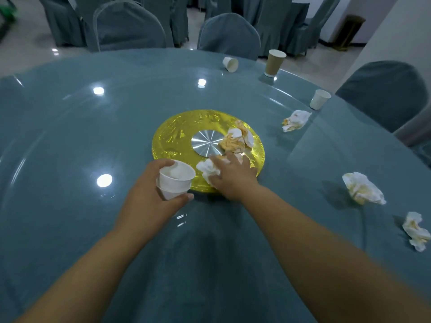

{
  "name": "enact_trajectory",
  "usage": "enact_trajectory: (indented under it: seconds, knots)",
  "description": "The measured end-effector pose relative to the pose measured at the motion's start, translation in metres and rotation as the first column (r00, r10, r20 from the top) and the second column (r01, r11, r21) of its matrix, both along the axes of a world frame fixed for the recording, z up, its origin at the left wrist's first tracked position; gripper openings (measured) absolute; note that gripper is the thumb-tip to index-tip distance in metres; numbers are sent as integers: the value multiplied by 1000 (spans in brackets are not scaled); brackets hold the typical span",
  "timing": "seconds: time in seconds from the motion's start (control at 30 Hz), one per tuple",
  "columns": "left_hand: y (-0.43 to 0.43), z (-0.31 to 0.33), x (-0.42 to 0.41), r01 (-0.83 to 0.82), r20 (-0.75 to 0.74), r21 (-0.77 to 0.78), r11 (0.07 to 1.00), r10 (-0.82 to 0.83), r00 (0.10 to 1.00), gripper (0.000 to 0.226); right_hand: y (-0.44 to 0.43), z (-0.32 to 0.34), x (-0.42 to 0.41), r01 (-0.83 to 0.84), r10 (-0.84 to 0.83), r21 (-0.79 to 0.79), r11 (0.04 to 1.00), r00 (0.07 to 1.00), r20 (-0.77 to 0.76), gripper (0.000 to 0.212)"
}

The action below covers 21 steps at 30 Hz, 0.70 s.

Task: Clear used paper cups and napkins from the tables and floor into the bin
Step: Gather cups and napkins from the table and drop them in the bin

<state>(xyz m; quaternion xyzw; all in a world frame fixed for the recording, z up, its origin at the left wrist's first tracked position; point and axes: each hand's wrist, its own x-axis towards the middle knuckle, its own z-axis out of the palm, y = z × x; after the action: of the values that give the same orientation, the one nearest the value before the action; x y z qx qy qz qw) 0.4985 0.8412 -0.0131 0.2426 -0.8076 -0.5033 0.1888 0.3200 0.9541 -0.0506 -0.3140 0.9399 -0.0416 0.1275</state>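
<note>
My left hand [149,201] grips a stack of white paper cups [175,180] just in front of the gold disc [172,138] at the table's centre. My right hand [233,176] closes on a crumpled white napkin [206,170] at the disc's near edge. An orange-stained napkin [236,139] lies on the disc beyond my fingers. More crumpled napkins lie at the right: one [295,121], one [362,188] and one [416,230]. A tipped white cup [231,64], a tall brown cup [275,62] and a small white cup [319,99] stand at the far right rim.
The round table [93,136] has a glossy teal glass top with a silver hub [205,143] in the disc. Chairs in grey-blue covers [229,36] ring the far side, another chair [384,92] stands at the right. No bin is in view.
</note>
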Motion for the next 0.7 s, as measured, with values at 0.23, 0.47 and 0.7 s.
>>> enact_trajectory:
  seconds: [0.23, 0.47, 0.7]
  knots:
    - [-17, -10, -29, 20, -19, -10, 1000, -20, 1000, 59, 13, -11, -20, -208, 165, -171, 963, 958, -233, 33]
    - [-33, -20, -62, 13, -83, -28, 1000, -15, 996, 59, -7, 12, -101, 131, -229, -432, 892, 956, -183, 69]
    - [-35, -29, -78, 22, -93, -31, 999, -25, 995, 59, -25, -28, -121, 167, -167, -92, 982, 986, 8, 54]
